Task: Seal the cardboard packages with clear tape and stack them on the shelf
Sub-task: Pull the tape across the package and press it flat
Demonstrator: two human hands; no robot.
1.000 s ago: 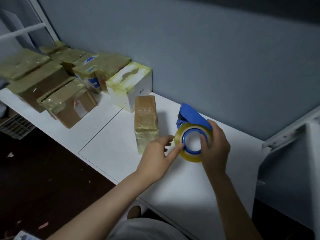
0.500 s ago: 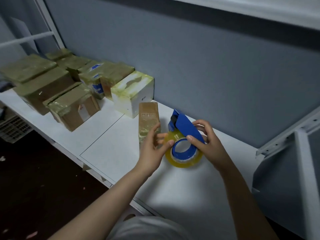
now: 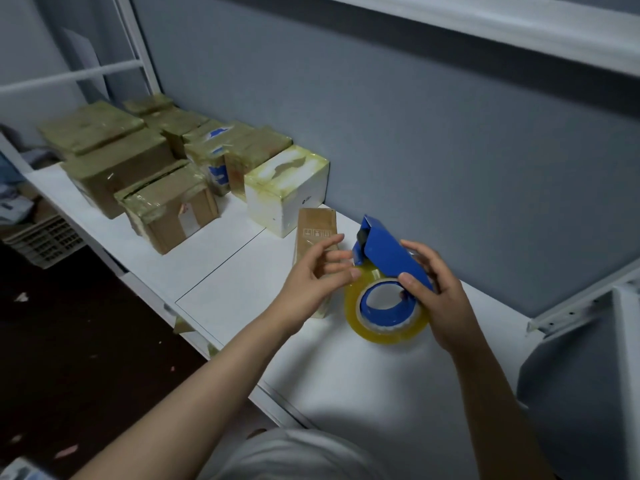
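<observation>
A blue tape dispenser [image 3: 381, 251] with a roll of clear yellowish tape [image 3: 384, 323] is held above the white shelf [image 3: 242, 278]. My right hand [image 3: 436, 292] grips the dispenser, thumb on its blue cover. My left hand [image 3: 315, 275] is beside the roll, fingers loosely spread, fingertips at the roll's left edge near the cutter. A small upright cardboard package [image 3: 317, 230], wrapped in tape, stands just behind my left hand and is partly hidden by it.
Several taped cardboard boxes [image 3: 166, 209] and a white taped box [image 3: 287, 188] are grouped on the shelf's left and back. A grey wall runs behind. A white upper shelf edge [image 3: 519, 32] hangs overhead. A plastic crate [image 3: 41, 237] sits on the dark floor at left.
My right hand has lifted and tilted the dispenser, its blue cover now facing up. My left hand moved from the roll's hole up to its left edge by the cutter.
</observation>
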